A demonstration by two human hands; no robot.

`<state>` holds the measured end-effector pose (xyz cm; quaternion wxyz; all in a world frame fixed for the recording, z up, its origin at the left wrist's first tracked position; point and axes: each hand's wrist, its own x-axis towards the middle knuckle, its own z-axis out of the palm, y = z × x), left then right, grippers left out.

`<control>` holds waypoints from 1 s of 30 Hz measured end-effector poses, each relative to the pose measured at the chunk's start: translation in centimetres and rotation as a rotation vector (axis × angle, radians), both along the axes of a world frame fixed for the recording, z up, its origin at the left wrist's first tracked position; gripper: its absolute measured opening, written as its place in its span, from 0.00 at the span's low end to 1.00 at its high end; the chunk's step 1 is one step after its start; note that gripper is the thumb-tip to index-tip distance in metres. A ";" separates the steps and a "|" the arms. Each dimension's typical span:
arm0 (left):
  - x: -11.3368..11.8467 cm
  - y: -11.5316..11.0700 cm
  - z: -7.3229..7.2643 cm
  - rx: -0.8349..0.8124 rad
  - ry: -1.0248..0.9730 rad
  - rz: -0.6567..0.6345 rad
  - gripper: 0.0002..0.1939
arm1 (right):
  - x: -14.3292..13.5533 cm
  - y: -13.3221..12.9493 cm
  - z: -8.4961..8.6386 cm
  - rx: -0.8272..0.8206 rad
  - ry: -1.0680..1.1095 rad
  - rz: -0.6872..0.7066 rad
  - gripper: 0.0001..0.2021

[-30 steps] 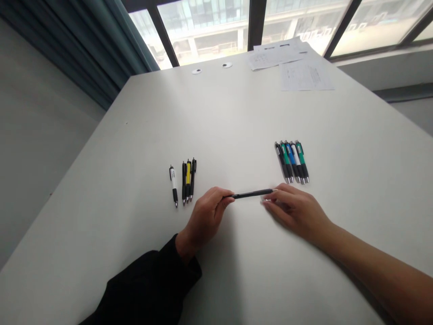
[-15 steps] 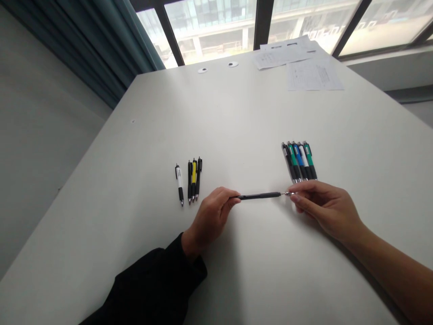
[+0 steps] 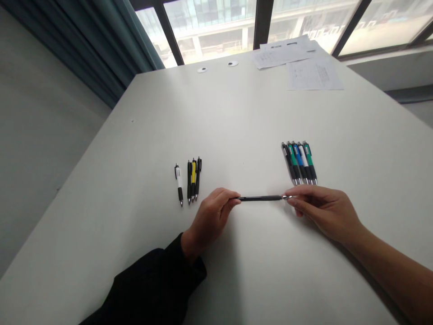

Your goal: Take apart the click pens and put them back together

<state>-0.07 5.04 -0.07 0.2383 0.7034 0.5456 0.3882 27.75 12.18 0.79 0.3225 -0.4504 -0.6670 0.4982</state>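
A black pen (image 3: 260, 198) lies level between my two hands, above the white table. My left hand (image 3: 213, 216), in a black sleeve, pinches its rear end between thumb and fingers. At the other end, my right hand (image 3: 323, 210) pinches the pen's silver tip (image 3: 287, 197) by the grip; whether the tip is fully joined to the barrel I cannot tell. Left of my left hand are a white pen (image 3: 179, 183), a yellow pen (image 3: 194, 178) and black pens (image 3: 198, 176) on either side of it. Just beyond my right hand, several pens (image 3: 299, 160) lie in a row.
The white table (image 3: 209, 117) reaches to the windows. Paper sheets (image 3: 314, 74) lie at its far right. Two small oval discs (image 3: 232, 64) with dark centres sit near the far edge. A blue-grey curtain (image 3: 111, 49) hangs at the left.
My right hand has shifted slightly left and its fingers have moved along the silver tip toward the barrel. My left hand keeps its hold almost unmoved.
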 end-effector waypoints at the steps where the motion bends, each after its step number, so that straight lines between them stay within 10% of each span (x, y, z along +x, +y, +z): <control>1: 0.0 0.0 0.0 0.002 0.001 0.002 0.06 | 0.0 0.0 0.1 0.003 0.000 -0.004 0.08; 30: 0.0 -0.1 0.3 0.029 -0.023 -0.048 0.05 | -0.1 -0.3 0.0 0.087 -0.059 0.091 0.07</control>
